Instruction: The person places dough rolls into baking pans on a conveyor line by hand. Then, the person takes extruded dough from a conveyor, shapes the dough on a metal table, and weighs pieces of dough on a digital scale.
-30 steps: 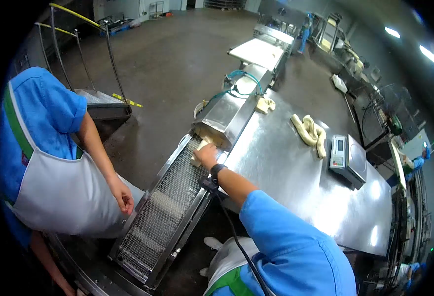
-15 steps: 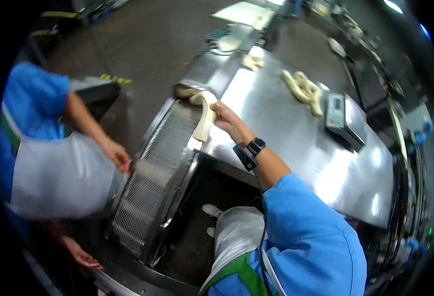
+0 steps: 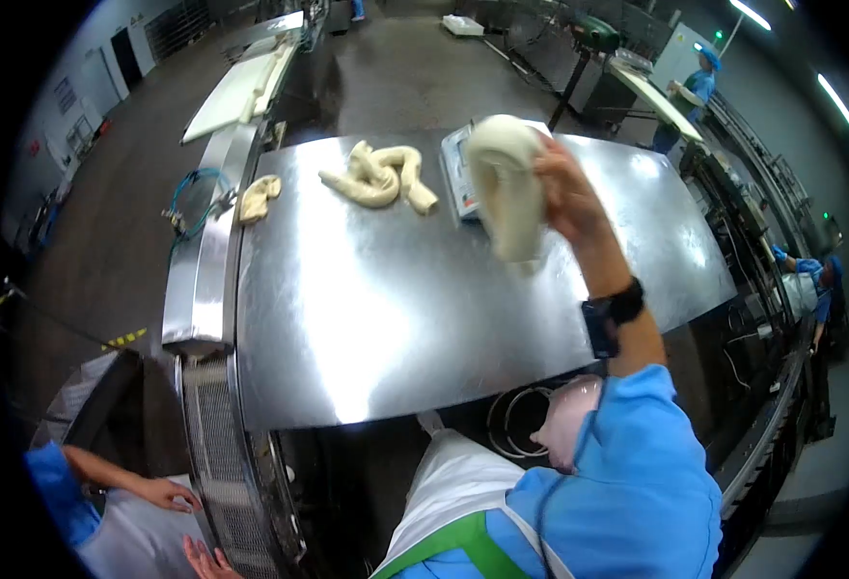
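Observation:
My right hand (image 3: 567,193), with a black band and device on the wrist, is closed round a thick, pale strip of dough (image 3: 504,198). The strip is lifted and curved, its lower end hanging down. Behind it stands a digital scale (image 3: 457,179), partly hidden by the dough; whether they touch I cannot tell. Left of the scale, a long twisted coil of dough (image 3: 374,190) lies on the steel table (image 3: 424,309). A small lump of dough (image 3: 259,200) rests at the table's left edge. My left hand is out of view.
A mesh conveyor belt (image 3: 220,434) runs along the table's left side beneath a steel cover (image 3: 207,261). A co-worker's hand (image 3: 172,494) is beside it at lower left. A pink bag (image 3: 571,415) is under the table's front edge. Other people (image 3: 697,92) stand far right.
My right hand has carried the dough strip up from the conveyor belt to the scale's side of the table. The camera view has turned rightward.

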A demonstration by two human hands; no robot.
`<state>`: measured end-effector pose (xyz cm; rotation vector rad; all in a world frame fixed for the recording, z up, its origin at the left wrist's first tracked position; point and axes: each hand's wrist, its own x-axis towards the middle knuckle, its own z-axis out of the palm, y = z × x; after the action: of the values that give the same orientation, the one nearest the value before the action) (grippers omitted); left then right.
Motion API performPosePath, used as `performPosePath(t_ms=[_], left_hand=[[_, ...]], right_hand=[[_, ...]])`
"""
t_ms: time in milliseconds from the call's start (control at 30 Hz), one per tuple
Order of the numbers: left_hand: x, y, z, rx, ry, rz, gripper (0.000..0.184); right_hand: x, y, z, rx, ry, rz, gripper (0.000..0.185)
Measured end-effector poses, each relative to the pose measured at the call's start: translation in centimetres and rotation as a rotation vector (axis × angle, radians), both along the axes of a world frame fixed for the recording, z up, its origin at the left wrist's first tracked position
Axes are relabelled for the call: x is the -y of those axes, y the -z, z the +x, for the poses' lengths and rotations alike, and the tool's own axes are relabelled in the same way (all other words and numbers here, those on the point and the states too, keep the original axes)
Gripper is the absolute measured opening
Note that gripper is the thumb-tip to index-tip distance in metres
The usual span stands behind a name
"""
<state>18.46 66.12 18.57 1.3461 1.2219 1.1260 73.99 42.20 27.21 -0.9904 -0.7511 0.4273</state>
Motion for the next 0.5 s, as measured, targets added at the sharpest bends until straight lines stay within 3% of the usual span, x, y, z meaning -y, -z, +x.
performPosePath(t_ms=[33, 100, 133, 200, 267, 433, 500], left_hand=[[0.2, -1.1, 2.7, -0.001, 0.016, 0.002, 0.034], [1.5, -4.0, 9.1, -0.758, 0.324, 0.314, 0.034], [1.2, -3.9, 10.6, -0.758, 0.335, 0.318, 0.034], [0.5, -3.5, 13.5, -0.056, 0.307, 0.025, 0.032], [0.8, -4.2, 15.8, -0.088, 0.243, 0.034, 0.030], [0.2, -3.9, 16.7, -0.497, 0.326, 0.159, 0.027], [1.1, -4.5, 17.6, -0.530, 0.338, 0.159, 0.027]], right_hand=[[2.0, -0.4, 2.1, 0.080, 0.048, -0.035, 0.041], [4.8, -1.5, 5.3, 0.124, 0.178, -0.077, 0.037], [5.8, -1.6, 7.3, 0.134, 0.190, -0.080, 0.033], [6.7, -1.1, 11.7, 0.076, 0.238, -0.172, 0.029], [6.1, 0.3, 16.5, 0.021, 0.221, -0.237, 0.028], [4.1, 7.0, 27.5, -0.158, 0.143, -0.376, 0.021], [3.8, 9.8, 29.5, -0.040, 0.185, -0.715, 0.034]])
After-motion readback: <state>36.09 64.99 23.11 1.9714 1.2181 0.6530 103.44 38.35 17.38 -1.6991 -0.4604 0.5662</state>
